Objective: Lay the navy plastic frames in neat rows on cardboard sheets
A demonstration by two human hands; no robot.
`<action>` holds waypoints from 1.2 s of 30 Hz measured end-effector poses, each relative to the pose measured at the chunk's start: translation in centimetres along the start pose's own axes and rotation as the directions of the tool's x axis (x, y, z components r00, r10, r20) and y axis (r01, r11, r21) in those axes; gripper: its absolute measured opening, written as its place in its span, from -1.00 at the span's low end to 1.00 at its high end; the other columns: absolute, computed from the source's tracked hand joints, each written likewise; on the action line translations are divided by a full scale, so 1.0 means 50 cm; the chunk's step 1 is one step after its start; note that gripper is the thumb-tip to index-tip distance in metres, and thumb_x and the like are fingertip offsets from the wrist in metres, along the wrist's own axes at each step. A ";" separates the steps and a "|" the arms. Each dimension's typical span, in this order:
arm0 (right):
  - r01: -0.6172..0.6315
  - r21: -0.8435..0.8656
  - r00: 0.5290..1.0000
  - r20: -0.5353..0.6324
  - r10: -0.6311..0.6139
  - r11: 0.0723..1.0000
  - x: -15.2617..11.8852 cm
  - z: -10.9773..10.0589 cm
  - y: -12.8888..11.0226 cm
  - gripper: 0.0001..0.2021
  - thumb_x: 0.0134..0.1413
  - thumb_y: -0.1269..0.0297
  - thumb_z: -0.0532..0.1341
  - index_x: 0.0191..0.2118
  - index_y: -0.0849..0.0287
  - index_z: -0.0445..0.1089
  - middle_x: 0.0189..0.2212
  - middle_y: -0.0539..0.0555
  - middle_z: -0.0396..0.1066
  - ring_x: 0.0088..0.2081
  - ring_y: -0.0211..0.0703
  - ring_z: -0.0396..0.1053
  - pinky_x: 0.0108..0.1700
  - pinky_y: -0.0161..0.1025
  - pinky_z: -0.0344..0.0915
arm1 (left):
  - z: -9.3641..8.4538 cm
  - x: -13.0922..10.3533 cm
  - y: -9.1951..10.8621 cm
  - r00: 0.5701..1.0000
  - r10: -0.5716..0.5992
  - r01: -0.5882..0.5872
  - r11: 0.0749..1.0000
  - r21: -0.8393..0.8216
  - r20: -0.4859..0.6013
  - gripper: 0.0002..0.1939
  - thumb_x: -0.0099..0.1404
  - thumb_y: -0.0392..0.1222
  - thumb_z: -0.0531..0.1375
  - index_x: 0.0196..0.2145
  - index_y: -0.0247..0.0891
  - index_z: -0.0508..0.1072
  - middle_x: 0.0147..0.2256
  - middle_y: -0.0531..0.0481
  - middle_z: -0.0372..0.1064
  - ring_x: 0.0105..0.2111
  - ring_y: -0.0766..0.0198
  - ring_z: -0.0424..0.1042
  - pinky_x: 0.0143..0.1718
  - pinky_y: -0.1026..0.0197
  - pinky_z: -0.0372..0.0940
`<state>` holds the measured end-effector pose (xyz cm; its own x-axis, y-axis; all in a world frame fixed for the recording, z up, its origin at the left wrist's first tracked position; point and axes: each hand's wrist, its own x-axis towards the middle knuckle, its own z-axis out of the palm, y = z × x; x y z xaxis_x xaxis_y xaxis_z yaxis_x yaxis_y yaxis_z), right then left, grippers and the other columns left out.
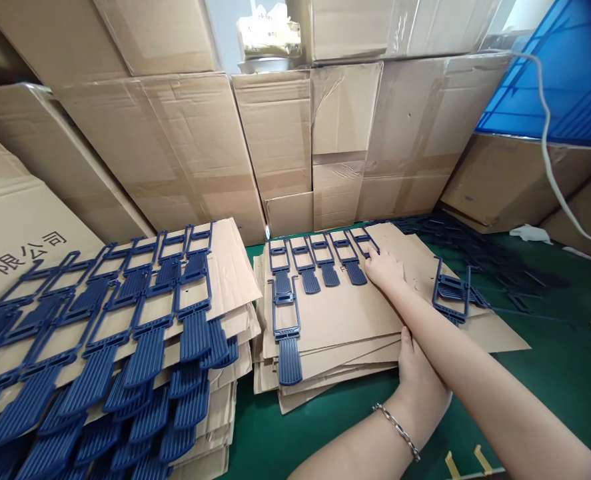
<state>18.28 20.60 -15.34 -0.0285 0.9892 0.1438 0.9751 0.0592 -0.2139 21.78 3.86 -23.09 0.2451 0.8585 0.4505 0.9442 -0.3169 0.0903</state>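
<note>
My right hand (386, 268) is on the cardboard stack, its fingers closed on the lower end of a blue plastic frame (359, 235); that frame's ribbed paddle is hidden by the hand. To its left, several matching frames (320, 249) with ribbed paddles lie in a row along the far edge. Another frame (286, 319) sits nearer at the left side, its paddle over the edge. My left hand (422, 381), below a chain bracelet, is at the right part of the cardboard sheets (345, 317). It crosses beneath my right forearm, which hides its fingers.
At left stands a taller cardboard pile (230, 267) covered with blue frames. More blue frames (452, 297) lie at right, with a dark heap (480, 250) behind. Large cartons (175, 147) wall off the back. A white cable (545, 127) hangs at right above the green table (550, 393).
</note>
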 end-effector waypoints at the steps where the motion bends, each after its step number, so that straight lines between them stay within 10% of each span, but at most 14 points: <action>1: 0.003 0.004 1.000 -0.009 -0.003 1.000 -0.006 -0.008 0.000 -0.51 0.15 0.30 -0.14 0.19 0.19 0.11 0.05 0.29 0.19 0.06 0.13 0.13 0.00 0.17 0.08 | -0.005 0.000 -0.002 1.000 0.012 -0.012 1.000 0.002 -0.011 -0.48 0.36 -0.09 -0.16 0.23 -0.26 0.02 0.22 0.02 0.01 0.20 0.11 0.00 0.14 0.07 0.14; 7: 0.046 0.024 0.986 -0.160 -0.041 0.999 -0.065 -0.075 0.056 -0.50 0.16 0.25 -0.15 0.19 0.24 0.09 0.15 0.23 0.10 0.13 0.07 0.06 0.11 0.26 -0.10 | -0.039 -0.002 -0.008 0.994 0.082 -0.080 0.996 0.029 -0.078 -0.43 0.29 -0.09 -0.02 0.20 -0.38 0.08 0.12 -0.18 0.19 0.11 -0.05 0.15 0.03 -0.05 0.23; 14: -0.079 -0.276 0.878 -0.474 -0.064 0.958 -0.177 -0.103 0.295 -0.58 0.12 0.34 -0.13 -0.12 0.16 0.45 0.15 0.14 0.12 0.10 0.08 0.13 0.05 0.22 0.07 | -0.039 -0.002 -0.007 0.992 0.045 -0.040 0.998 0.044 -0.114 -0.52 0.29 -0.22 -0.03 0.14 -0.45 0.19 0.13 -0.17 0.19 0.11 0.02 0.17 0.06 -0.02 0.21; 21: -0.053 -0.561 0.942 -0.302 -0.145 0.826 -0.202 -0.053 0.487 -0.54 0.08 0.37 -0.08 0.07 -0.01 0.31 0.20 0.19 0.01 0.16 0.25 0.01 -0.08 0.47 -0.03 | -0.043 -0.003 -0.010 0.992 0.061 -0.055 0.997 0.055 -0.114 -0.53 0.29 -0.23 -0.04 0.13 -0.44 0.21 0.10 -0.18 0.23 0.10 0.00 0.19 0.04 -0.02 0.22; 28: 0.377 -0.569 0.789 -0.216 -0.575 0.731 -0.157 -0.112 0.501 -0.67 0.10 0.44 -0.04 -0.32 0.13 0.48 -0.22 0.17 0.43 -0.18 -0.02 0.36 0.12 0.35 -0.26 | -0.040 -0.001 -0.019 0.990 0.070 -0.065 0.997 0.047 -0.125 -0.53 0.29 -0.24 -0.03 0.13 -0.44 0.20 0.11 -0.19 0.22 0.11 0.03 0.17 0.06 -0.02 0.20; 36: 0.318 -0.591 0.704 -0.377 -0.602 0.742 -0.090 -0.313 0.404 -0.72 0.06 0.52 -0.03 -0.52 0.21 0.36 -0.12 0.21 0.33 0.07 -0.05 0.13 0.17 0.16 -0.34 | -0.062 0.005 -0.014 0.993 0.055 -0.048 0.997 0.066 -0.104 -0.53 0.32 -0.12 0.00 0.11 -0.41 0.23 0.09 -0.18 0.25 0.09 0.08 0.21 0.06 0.03 0.21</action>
<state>41.55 15.27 -5.16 -0.5242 0.6097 0.5945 0.8440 0.2790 0.4581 20.48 3.07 -20.30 0.2724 0.7934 0.5444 0.9437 -0.3307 0.0098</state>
